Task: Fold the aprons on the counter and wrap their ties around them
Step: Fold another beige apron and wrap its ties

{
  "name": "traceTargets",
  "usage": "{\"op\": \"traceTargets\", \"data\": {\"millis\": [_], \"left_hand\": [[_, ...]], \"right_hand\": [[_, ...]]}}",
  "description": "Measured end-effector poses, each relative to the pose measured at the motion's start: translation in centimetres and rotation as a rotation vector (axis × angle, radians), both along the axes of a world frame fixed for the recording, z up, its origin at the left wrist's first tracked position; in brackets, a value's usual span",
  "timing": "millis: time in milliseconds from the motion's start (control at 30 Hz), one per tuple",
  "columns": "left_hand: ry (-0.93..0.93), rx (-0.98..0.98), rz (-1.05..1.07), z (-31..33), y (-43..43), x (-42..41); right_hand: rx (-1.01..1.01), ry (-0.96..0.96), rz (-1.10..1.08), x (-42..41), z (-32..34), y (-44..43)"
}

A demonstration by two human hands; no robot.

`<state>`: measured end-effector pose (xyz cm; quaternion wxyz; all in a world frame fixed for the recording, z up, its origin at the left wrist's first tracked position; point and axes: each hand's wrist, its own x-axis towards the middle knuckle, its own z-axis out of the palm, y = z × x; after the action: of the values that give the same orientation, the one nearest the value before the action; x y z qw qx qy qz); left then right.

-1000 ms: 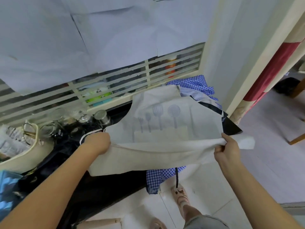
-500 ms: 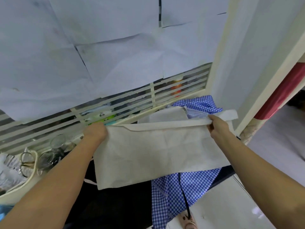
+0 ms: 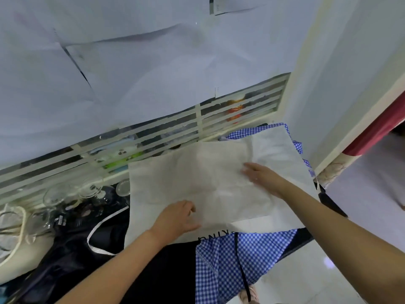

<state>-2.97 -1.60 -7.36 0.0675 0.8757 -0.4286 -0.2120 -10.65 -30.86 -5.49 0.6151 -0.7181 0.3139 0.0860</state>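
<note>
A cream apron (image 3: 175,178) lies folded over on the dark counter (image 3: 153,277), black lettering showing at its near edge. My left hand (image 3: 177,218) rests flat on its near-left part, fingers relaxed. Flat on the right half of the cloth, my right hand (image 3: 260,174) has its fingers stretched out. A blue checked apron (image 3: 230,260) lies beneath, hanging over the counter's front, with a thin black tie (image 3: 241,270) dangling down. A white tie (image 3: 98,235) loops on the dark cloth at the left.
Glass jars (image 3: 92,191) and lids stand at the back left by a slatted window grille (image 3: 153,137). A cream bag with rope handles (image 3: 15,235) sits at far left. A wall corner (image 3: 306,106) rises at right; white floor lies below.
Both hands carried the apron's lower edge up and away from me, folding it over. They let go of the edge and now lie flat on the folded cloth.
</note>
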Motion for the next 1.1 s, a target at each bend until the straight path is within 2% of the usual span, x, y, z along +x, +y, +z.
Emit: {"op": "traceTargets", "data": {"millis": [67, 133, 233, 300, 333, 400, 500, 533, 633, 733, 833, 867, 900, 967, 1100], "left_hand": [[0.044, 0.043, 0.009, -2.7, 1.1, -1.4], [-0.005, 0.071, -0.008, -5.1, 2.8, -2.1], [-0.085, 0.075, 0.049, -7.7, 5.1, -2.2], [-0.102, 0.059, 0.129, -8.1, 6.0, -2.0], [-0.064, 0.026, 0.154, -7.8, 6.3, -2.1], [-0.020, -0.004, 0.222, -7.1, 6.4, -1.9], [0.032, -0.030, 0.290, -5.4, 6.5, -1.6], [0.014, -0.061, 0.294, -4.7, 6.5, -1.3], [-0.099, -0.056, 0.238, -2.1, 7.2, -0.2], [-0.225, 0.147, 0.134, -0.6, 9.2, -0.8], [-0.175, 0.396, 0.030, -1.5, 11.5, -3.7], [-0.128, 0.446, 0.020, -2.2, 12.0, -4.9], [-0.080, 0.486, 0.030, -3.1, 12.3, -6.3], [-0.006, 0.542, 0.099, -4.7, 12.4, -9.0], [0.103, 0.608, 0.208, -5.8, 12.6, -11.9]], "right_hand": [[-0.196, -0.017, 0.060, -1.2, -0.7, 0.7], [-0.384, -0.103, 0.127, -2.9, -1.1, 2.1], [-0.637, -0.280, 0.537, -6.2, -3.2, 4.7], [-0.860, -0.264, 0.790, -8.3, -5.6, 5.7], [-0.981, -0.236, 0.831, -9.2, -6.7, 6.1], [-1.123, -0.172, 0.756, -10.1, -7.9, 6.6], [-1.083, 0.012, 0.668, -10.6, -6.9, 5.9], [-1.086, -0.011, 0.624, -10.6, -6.4, 5.6], [-1.232, -0.264, 0.550, -10.8, -5.5, 5.0], [-1.423, -0.362, 0.596, -11.8, -5.1, 4.8], [-1.500, -0.368, 0.736, -13.6, -5.6, 4.5], [-1.469, -0.233, 0.840, -14.2, -5.6, 4.5], [-1.405, -0.020, 0.934, -14.9, -5.7, 4.9], [-1.340, 0.371, 0.986, -16.1, -6.2, 5.0], [-1.346, 0.683, 0.860, -17.2, -6.1, 5.0]]}}
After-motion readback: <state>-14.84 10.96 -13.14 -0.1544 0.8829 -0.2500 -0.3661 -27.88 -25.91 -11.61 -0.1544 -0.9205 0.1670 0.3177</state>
